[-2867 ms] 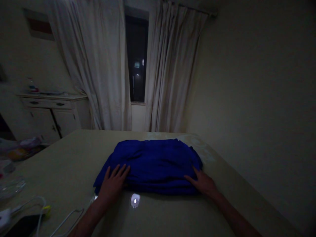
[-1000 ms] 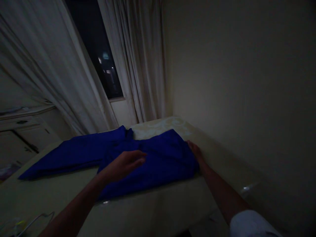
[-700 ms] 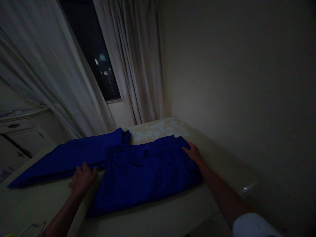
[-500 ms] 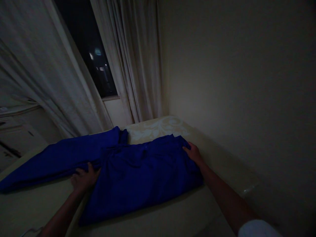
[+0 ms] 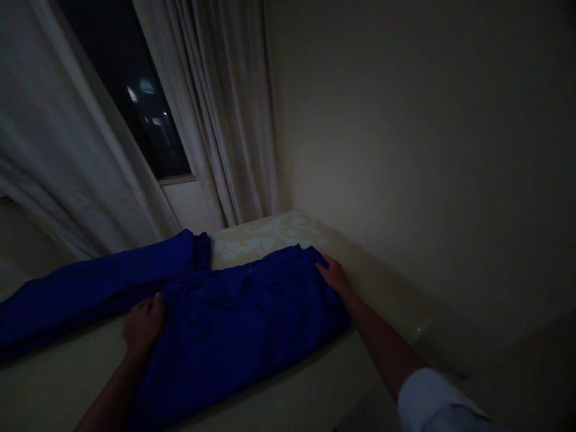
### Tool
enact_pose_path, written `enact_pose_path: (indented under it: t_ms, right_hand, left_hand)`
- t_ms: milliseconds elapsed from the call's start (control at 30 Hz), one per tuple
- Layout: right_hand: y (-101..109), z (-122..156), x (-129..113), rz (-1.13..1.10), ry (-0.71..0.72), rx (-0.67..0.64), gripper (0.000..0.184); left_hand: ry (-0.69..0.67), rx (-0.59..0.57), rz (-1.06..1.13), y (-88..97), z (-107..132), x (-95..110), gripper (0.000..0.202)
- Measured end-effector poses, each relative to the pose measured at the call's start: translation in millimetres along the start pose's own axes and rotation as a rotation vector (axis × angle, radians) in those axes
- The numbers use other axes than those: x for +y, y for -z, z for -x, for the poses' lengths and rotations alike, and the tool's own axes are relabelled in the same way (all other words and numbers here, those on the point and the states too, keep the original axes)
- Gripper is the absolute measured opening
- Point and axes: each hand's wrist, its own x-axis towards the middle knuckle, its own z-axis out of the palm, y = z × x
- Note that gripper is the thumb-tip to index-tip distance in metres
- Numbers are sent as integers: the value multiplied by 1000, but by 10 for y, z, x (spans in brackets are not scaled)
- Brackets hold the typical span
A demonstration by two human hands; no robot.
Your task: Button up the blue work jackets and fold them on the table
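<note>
A folded deep-blue garment (image 5: 252,330) with a gathered, creased upper edge lies spread on the bed in front of me. My right hand (image 5: 332,273) pinches its far right corner, thumb on top and fingers behind. At the garment's left edge, my left hand (image 5: 144,321) is closed on the fabric, thumb up. Dim light hides exactly how much cloth each hand has. Behind and to the left lies a second blue folded garment (image 5: 112,273), partly overlapped by the first; neither hand is on it.
Underneath is a bed or mattress with a pale leaf-patterned cover (image 5: 270,237). A plain wall (image 5: 405,150) borders it on the right. Long light curtains (image 5: 229,108) hang at the back around a dark window (image 5: 155,120).
My left hand has gone from spread fingers beside the garment to closed on its left edge. The right hand keeps its corner. The view has turned slightly right.
</note>
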Motion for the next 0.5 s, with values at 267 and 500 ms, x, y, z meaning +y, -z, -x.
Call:
enact_pose_path:
  t_ms: [267,500]
  right_hand:
    - [144,27,-193,-52,40,-104,50]
    - [385,-350,-895,-156,125,88,44]
  left_hand:
    - [-199,-158,236,260,433,599,56]
    - [-167,92,38,1157,-12,1055,51]
